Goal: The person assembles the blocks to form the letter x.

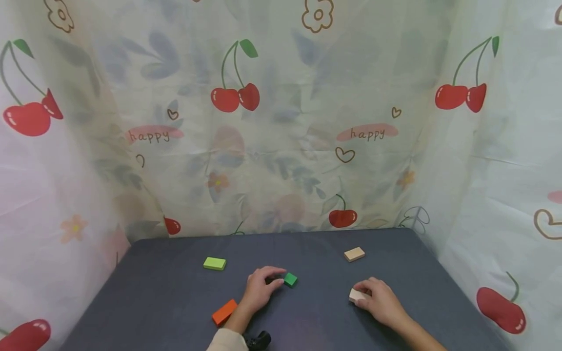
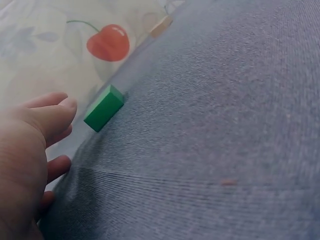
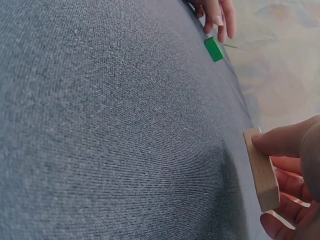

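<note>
My right hand [image 1: 383, 303] pinches a pale wooden block [image 3: 261, 170] between its thumb and fingers. In the right wrist view, the thumb lies on the block's broad face and other fingers are behind it. Near the middle of the table, my left hand [image 1: 258, 291] is beside a green block [image 1: 291, 280]. The left wrist view shows a small gap between those bent, spread fingers and the green block [image 2: 104, 108], which lies on the cloth. Nothing is held in the left hand.
An orange block [image 1: 225, 312] lies close to the left forearm, which partly covers it. Farther back are a lime-green block [image 1: 214, 263] at left and another wooden block [image 1: 354, 254] at right. Patterned curtains [image 1: 281, 122] surround the dark cloth-covered table [image 1: 175, 287].
</note>
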A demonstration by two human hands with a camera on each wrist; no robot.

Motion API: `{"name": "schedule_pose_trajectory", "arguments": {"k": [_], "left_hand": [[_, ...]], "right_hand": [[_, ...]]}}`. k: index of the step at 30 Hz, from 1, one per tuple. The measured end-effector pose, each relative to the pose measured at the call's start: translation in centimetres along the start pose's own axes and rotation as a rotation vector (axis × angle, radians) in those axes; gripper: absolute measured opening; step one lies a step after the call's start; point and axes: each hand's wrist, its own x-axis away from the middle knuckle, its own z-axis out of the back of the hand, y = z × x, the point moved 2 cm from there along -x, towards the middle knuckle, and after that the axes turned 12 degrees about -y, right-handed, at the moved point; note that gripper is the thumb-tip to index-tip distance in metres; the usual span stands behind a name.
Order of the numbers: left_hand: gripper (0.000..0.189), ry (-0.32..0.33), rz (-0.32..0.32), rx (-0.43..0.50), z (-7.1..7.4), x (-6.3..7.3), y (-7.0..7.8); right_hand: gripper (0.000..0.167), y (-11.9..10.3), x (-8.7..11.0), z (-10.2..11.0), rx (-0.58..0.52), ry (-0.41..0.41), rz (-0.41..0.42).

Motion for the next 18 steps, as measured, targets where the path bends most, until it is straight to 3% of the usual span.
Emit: {"name": "schedule_pose_trajectory", "arguments": {"k": [8, 18], "left_hand": [[0.027, -0.032, 0.026, -0.123, -0.27, -0.03, 0.07], [0.029, -0.072, 0.088, -0.161, -0.61, -0.20, 0.61]], "right_hand": [[0.024, -0.14, -0.01, -0.39, -0.010, 0.042, 0.006], [0.027, -0.64, -0.21, -0.40, 0.003, 0.105, 0.071]]}}
